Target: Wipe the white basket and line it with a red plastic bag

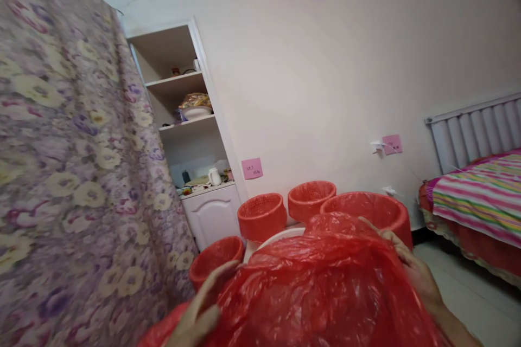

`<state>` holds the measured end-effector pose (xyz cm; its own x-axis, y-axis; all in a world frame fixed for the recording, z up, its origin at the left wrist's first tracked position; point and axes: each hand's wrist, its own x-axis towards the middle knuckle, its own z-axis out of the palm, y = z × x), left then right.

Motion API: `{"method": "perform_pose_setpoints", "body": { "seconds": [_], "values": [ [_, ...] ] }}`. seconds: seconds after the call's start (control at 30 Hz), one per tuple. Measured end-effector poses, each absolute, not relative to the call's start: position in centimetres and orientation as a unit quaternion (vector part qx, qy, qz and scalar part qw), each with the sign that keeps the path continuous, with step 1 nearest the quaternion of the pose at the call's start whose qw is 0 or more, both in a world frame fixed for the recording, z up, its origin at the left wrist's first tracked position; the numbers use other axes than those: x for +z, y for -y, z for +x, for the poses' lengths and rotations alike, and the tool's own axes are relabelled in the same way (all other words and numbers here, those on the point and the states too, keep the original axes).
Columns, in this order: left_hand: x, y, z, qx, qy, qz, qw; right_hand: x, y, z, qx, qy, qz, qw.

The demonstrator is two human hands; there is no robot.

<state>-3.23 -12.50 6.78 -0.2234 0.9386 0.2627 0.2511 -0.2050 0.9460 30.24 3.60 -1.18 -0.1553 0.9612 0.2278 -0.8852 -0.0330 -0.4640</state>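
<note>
Red translucent plastic bag (325,287), thin and crinkled, is billowing across the lower middle of the head view, just in front of me and ahead of the baskets. I am judging it as very light, limp and slippery, prone to tearing if pulled hard, so the film is best taken along its edge, bunched between fingers rather than pinched flat. My left hand (201,312) is resting against the bag's near left side, fingers loosely curled on the film; whether it is actually clamping the film I cannot tell. My right hand (411,268) is lying spread over the bag's upper right edge, fingers apart and touching it.

Count: one bag, four round red plastic mesh baskets (261,216) beyond it, two pink sticky notes (252,168) on the wall.
</note>
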Motion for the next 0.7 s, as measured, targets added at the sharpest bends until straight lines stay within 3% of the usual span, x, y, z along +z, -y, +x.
{"method": "perform_pose_setpoints", "body": {
  "seconds": [0.2, 0.33, 0.53, 0.7],
  "values": [
    [6.2, 8.3, -2.2, 0.487, -0.584, 0.593, 0.267, -0.3, -4.7, 27.6, 0.708, 0.311, -0.046, 0.633],
    [8.3, 7.1, -2.5, 0.500, -0.615, 0.582, 0.183, -0.9, -6.4, 27.3, 0.709, 0.418, -0.096, 0.560],
    [11.0, 6.2, -2.5, 0.512, -0.627, 0.585, 0.051, -0.1, -5.6, 29.4, 0.467, 0.595, -0.286, 0.588],
    [11.1, 4.3, -0.9, 0.497, -0.601, 0.623, 0.059, 0.9, -4.6, 27.8, 0.322, 0.753, -0.355, 0.450]
  ]
}}
